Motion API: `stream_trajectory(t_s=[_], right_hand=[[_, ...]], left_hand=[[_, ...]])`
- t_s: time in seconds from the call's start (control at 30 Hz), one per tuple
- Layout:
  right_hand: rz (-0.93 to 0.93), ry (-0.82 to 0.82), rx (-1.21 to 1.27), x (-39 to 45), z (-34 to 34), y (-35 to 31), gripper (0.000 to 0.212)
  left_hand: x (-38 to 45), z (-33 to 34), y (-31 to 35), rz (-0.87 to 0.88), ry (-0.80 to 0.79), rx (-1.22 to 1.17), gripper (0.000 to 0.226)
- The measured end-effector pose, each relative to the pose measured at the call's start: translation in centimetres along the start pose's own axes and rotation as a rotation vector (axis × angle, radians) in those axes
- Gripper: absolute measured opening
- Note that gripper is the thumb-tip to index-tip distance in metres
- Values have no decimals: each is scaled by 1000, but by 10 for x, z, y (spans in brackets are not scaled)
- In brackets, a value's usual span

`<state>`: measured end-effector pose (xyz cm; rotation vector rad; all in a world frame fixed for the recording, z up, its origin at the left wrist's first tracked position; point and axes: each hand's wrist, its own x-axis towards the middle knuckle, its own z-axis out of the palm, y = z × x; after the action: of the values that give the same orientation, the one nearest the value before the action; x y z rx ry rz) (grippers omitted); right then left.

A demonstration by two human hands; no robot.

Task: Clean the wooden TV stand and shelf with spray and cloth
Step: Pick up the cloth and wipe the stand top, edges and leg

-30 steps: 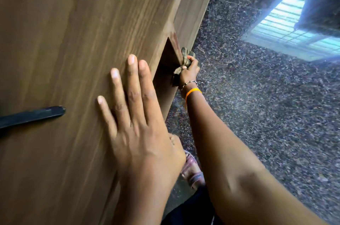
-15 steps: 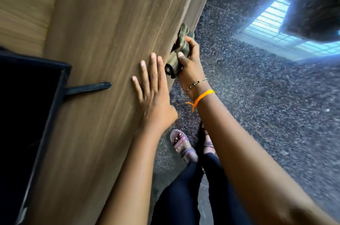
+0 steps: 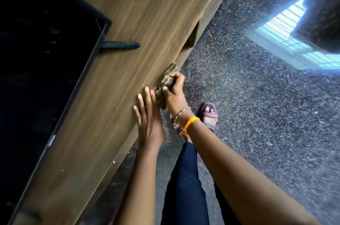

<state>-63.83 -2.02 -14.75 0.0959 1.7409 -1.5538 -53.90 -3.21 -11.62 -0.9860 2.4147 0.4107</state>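
The wooden TV stand point(image 3: 128, 22) runs diagonally across the head view, its brown top facing me. My right hand point(image 3: 174, 94) is shut on a bunched green patterned cloth point(image 3: 166, 82), pressed against the stand's front edge. My left hand point(image 3: 150, 119) lies flat on the top with fingers spread, just left of the cloth. A shelf opening point(image 3: 193, 38) shows in the front face further along the edge. No spray bottle is in view.
A black TV point(image 3: 40, 70) stands on the top at the left, one foot point(image 3: 121, 45) reaching across the wood. Speckled dark floor point(image 3: 257, 114) lies to the right with a bright window reflection point(image 3: 290, 40). My sandalled foot point(image 3: 208, 114) stands close to the stand's base.
My right hand has come up out of the shelf opening with the cloth and moved along the front edge toward my left hand. The view has pulled back, bringing the TV into sight.
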Motion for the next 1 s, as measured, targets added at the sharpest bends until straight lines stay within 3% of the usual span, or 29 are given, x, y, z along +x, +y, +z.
stream_trajectory(t_s=[0.13, 0.2, 0.37, 0.5, 0.67, 0.83, 1.0], right_hand=[[-49, 59, -45, 24, -11, -13, 37], [-84, 169, -152, 57, -24, -31, 33], [-153, 250, -84, 81, -30, -42, 37], [-144, 178, -156, 32, 0, -7, 33], [-133, 114, -159, -64, 64, 53, 32], [-68, 62, -149, -176, 144, 137, 30], [22, -10, -173, -259, 200, 205, 27]], left_hand=[[7, 8, 4, -7, 32, -23, 123], [7, 15, -1, 1, 66, -38, 122], [7, 20, -6, 52, 86, -62, 123], [-4, 21, -21, 91, 149, -159, 116], [-78, 55, -88, 11, 234, -75, 119], [-182, 108, -204, -209, 153, -5, 114], [-251, 143, -280, -341, 55, -68, 112]])
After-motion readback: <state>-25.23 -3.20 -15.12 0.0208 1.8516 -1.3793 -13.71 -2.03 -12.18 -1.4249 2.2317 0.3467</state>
